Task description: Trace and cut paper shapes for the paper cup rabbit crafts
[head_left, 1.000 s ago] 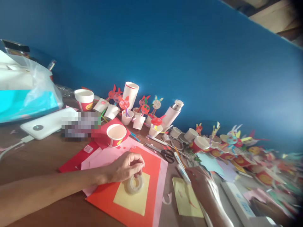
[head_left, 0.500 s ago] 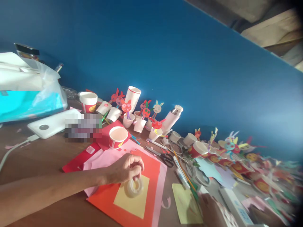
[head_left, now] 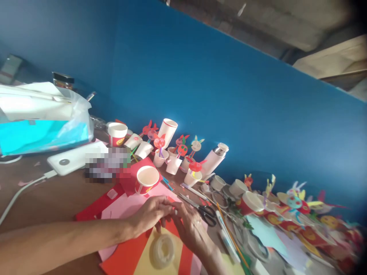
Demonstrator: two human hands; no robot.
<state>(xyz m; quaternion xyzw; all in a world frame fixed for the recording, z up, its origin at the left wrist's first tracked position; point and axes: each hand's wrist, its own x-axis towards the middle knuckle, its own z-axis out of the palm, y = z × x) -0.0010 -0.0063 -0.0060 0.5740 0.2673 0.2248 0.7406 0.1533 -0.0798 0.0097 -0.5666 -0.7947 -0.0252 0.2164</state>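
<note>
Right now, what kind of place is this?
It looks like a paper-craft table: there are paper-cup rabbit puppets, black-handled scissors, and pink and red paper sheets.

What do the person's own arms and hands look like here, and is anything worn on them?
The left hand and right hand are bare, with no gloves. The left forearm shows no sleeve, watch or bracelet. The right hand may have a small ring, but it is too small to tell.
</note>
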